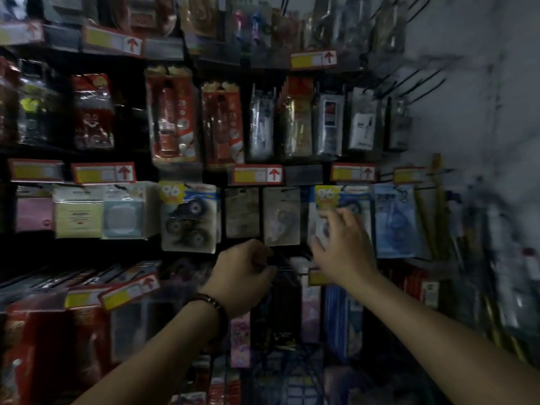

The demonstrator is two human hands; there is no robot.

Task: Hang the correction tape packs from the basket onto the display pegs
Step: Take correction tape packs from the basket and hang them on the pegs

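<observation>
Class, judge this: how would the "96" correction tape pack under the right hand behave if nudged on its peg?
The correction tape pack probably swings freely, since it hangs from its top. Its flat card backing looks fairly stiff and light. The right hand seems to be touching it.

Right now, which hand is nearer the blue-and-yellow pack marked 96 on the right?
Right. The right hand overlaps that blue-and-yellow pack marked 96, fingers spread across its lower half; the left hand is curled below and to its left, apart from it.

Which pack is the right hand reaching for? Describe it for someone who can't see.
On the peg wall, find the row level with the hands. The right hand covers a pack. Unlike the all-blue pack beside it, its corner is yellow, marked 96.
</observation>
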